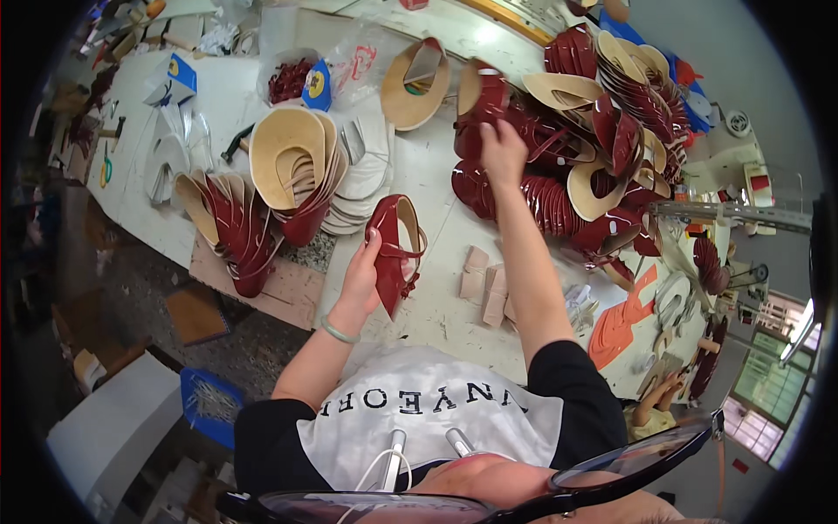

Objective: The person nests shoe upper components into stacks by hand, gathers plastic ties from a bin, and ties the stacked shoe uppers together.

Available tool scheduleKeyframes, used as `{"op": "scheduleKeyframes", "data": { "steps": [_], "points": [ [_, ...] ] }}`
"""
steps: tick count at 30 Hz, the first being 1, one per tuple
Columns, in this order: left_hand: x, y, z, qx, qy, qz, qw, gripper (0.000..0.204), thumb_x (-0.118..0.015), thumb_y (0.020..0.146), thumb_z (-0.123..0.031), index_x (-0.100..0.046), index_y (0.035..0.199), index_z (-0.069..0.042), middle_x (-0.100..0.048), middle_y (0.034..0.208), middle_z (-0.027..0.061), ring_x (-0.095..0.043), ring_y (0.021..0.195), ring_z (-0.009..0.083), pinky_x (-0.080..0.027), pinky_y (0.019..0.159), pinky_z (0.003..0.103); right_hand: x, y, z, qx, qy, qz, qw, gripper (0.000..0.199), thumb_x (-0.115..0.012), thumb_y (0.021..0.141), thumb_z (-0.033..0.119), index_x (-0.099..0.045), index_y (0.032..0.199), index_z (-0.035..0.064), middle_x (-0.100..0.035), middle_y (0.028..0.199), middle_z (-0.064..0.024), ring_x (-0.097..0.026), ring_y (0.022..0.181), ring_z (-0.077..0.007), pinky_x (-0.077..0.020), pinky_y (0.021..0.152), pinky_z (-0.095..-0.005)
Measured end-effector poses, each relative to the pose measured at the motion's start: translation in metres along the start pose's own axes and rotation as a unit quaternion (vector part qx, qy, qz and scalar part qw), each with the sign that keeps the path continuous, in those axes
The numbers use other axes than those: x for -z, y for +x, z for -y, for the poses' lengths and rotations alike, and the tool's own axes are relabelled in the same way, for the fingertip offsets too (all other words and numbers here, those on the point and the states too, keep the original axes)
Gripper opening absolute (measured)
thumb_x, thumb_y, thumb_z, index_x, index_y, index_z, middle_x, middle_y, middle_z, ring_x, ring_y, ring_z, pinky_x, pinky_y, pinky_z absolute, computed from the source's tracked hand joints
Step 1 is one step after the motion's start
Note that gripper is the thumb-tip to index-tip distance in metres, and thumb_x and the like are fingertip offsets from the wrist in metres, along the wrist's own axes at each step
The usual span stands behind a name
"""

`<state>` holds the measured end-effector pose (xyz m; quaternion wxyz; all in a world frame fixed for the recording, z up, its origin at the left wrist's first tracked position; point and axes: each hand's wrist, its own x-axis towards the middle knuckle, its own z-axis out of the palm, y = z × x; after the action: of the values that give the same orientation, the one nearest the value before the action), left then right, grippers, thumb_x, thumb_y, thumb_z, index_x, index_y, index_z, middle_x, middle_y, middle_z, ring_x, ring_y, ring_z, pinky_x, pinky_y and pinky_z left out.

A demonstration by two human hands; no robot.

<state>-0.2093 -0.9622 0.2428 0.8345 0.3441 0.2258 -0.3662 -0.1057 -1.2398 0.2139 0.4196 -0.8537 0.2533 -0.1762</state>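
Observation:
Upright in my left hand (356,281) is a glossy dark red shoe upper (389,278) with a strap and a beige lining. My fingers close round its side, thumb on the outer face. Farther off, my right hand (503,157) grips another red shoe upper (492,94) at the edge of a large heap; motion blurs it slightly, and its fingertips are partly hidden. Beside that hand runs a nested row of red uppers (546,203). To the left of my left hand stand nested red uppers with beige linings (301,223).
White curved pieces (362,179) are stacked behind my left hand. A hammer (236,144), a clear bag of red bits (292,80) and a blue carton (318,86) lie beyond. Beige blocks (495,293) and orange sheets (618,327) sit near my right forearm. Another person (655,415) works at lower right.

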Motion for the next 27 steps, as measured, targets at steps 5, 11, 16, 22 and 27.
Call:
{"op": "scheduleKeyframes", "data": {
  "steps": [5, 11, 16, 22, 27],
  "points": [
    [0.006, 0.019, 0.017, 0.137, -0.128, 0.101, 0.977, 0.037, -0.043, 0.095, -0.035, -0.05, 0.12, -0.009, -0.061, 0.1, 0.0064, -0.057, 0.096, 0.0205, -0.046, 0.086, 0.036, 0.127, -0.089, 0.05, -0.09, 0.427, 0.099, 0.895, 0.023, -0.051, 0.092, 0.009, -0.053, 0.113, 0.0012, -0.063, 0.095, -0.0028, -0.054, 0.066, -0.0053, -0.0397, 0.054, -0.0174],
    [-0.013, 0.0, 0.036, 0.15, -0.218, 0.303, 0.916, 0.038, -0.031, 0.098, -0.027, -0.053, 0.115, -0.001, -0.054, 0.121, 0.0155, -0.052, 0.111, 0.0261, -0.043, 0.095, 0.043, 0.135, -0.199, 0.017, -0.284, 0.512, 0.228, 0.778, 0.015, -0.052, 0.091, 0.014, -0.054, 0.104, 0.0076, -0.055, 0.076, 0.0052, -0.035, 0.045, -0.0018, -0.0286, 0.041, -0.0157],
    [-0.016, -0.032, 0.022, 0.113, -0.185, 0.241, 0.946, 0.042, -0.037, 0.096, -0.04, -0.054, 0.113, -0.005, -0.062, 0.102, 0.0141, -0.06, 0.094, 0.0282, -0.049, 0.085, 0.046, 0.117, -0.292, -0.018, -0.327, 0.5, 0.287, 0.749, 0.018, -0.055, 0.09, 0.017, -0.056, 0.105, 0.007, -0.057, 0.079, 0.0016, -0.04, 0.048, -0.0045, -0.032, 0.045, -0.0188],
    [-0.027, -0.068, 0.02, 0.042, 0.025, 0.197, 0.979, 0.022, -0.051, 0.092, -0.018, -0.052, 0.109, -0.004, -0.061, 0.094, 0.01, -0.063, 0.085, 0.0226, -0.052, 0.082, 0.039, 0.138, -0.288, 0.032, -0.139, 0.266, 0.148, 0.942, 0.027, -0.062, 0.083, 0.008, -0.058, 0.109, 0.0025, -0.06, 0.084, -0.0041, -0.057, 0.071, -0.0135, -0.047, 0.065, -0.0255],
    [-0.03, -0.073, 0.004, 0.08, -0.013, 0.276, 0.958, 0.029, -0.053, 0.086, -0.008, -0.047, 0.113, -0.002, -0.058, 0.1, 0.0095, -0.062, 0.091, 0.022, -0.053, 0.078, 0.039, 0.184, -0.258, 0.087, 0.256, 0.178, 0.331, 0.89, 0.042, -0.06, 0.076, -0.008, -0.055, 0.116, 0.0017, -0.058, 0.113, -0.0156, -0.06, 0.097, -0.0234, -0.0468, 0.083, -0.0304]
  ]
}}
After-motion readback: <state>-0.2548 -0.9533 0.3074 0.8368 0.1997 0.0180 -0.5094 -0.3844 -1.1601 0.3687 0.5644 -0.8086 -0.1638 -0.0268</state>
